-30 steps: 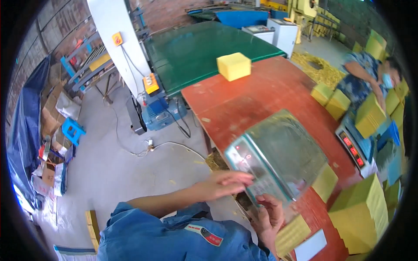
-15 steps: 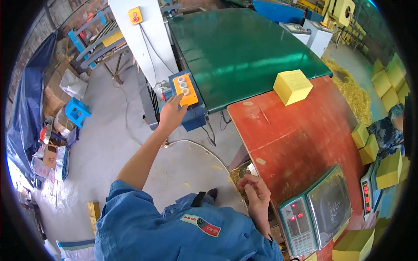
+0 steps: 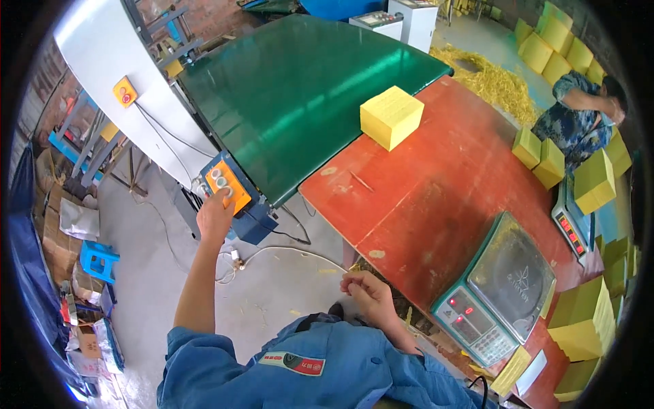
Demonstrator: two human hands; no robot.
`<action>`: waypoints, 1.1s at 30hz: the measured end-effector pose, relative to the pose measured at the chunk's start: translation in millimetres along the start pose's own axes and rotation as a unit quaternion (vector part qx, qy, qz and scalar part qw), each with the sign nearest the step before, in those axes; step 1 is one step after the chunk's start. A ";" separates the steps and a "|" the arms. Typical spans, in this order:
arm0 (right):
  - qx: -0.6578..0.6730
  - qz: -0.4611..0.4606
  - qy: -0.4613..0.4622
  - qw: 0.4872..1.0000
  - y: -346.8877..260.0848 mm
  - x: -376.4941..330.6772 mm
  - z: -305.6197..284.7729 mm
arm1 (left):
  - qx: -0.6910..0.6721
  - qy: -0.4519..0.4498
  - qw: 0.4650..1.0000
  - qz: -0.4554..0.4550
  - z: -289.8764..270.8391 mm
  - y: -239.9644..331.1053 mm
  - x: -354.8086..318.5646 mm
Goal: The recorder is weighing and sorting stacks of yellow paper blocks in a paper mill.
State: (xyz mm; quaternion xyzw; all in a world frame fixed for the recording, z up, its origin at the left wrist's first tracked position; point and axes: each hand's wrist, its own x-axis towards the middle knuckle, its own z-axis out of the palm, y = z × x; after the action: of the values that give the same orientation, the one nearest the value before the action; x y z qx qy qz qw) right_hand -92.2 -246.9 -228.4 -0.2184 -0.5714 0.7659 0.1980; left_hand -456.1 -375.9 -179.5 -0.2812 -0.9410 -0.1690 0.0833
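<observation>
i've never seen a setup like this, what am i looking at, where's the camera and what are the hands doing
There is no robot here: these are a person's bare hands, and every picture comes from one wide fisheye camera worn on their head, looking down, which is why straight edges bend.

The left hand has its fingers at an orange panel with round buttons. The right hand is loosely curled near the edge of the red table; I can't make out anything in it.

On that table, a yellow block sits beside a smooth green surface, and a scale with a dark plate stands closer to the person. At the upper right is another person, with a second scale and more yellow blocks on that side.
</observation>
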 end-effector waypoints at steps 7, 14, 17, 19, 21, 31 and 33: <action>-0.145 -0.060 0.058 0.986 11.1 -6.1 -22.3 | -0.025 -0.044 0.998 -0.026 14.2 -1.2 13.2; -0.145 -0.096 0.094 0.980 15.2 -17.0 -37.2 | 0.030 -0.019 0.999 0.039 15.0 -25.9 22.8; -0.166 -0.104 0.110 0.975 12.6 -21.4 -47.5 | 0.091 -0.057 0.993 0.043 0.5 10.1 34.8; -0.188 -0.076 0.104 0.974 12.5 -18.3 -50.4 | 0.140 -0.077 0.986 0.041 2.3 30.7 46.1; -0.180 -0.090 0.124 0.972 11.9 -12.4 -52.6 | 0.081 0.058 0.983 0.157 21.0 56.2 62.3; -0.154 -0.031 0.221 0.963 -0.8 36.0 -39.7 | -0.387 -0.081 0.895 0.207 163.1 284.5 215.8; -0.134 -0.023 0.251 0.958 10.1 43.2 -38.0 | -0.524 -0.257 0.807 0.095 167.0 301.3 234.9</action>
State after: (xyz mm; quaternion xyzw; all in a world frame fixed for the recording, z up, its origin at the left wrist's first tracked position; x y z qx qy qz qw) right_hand -107.1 -195.7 -252.4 -0.4152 -0.6056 0.5981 0.3211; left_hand -493.0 39.1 -193.8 -0.4032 -0.6654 -0.5489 -0.3055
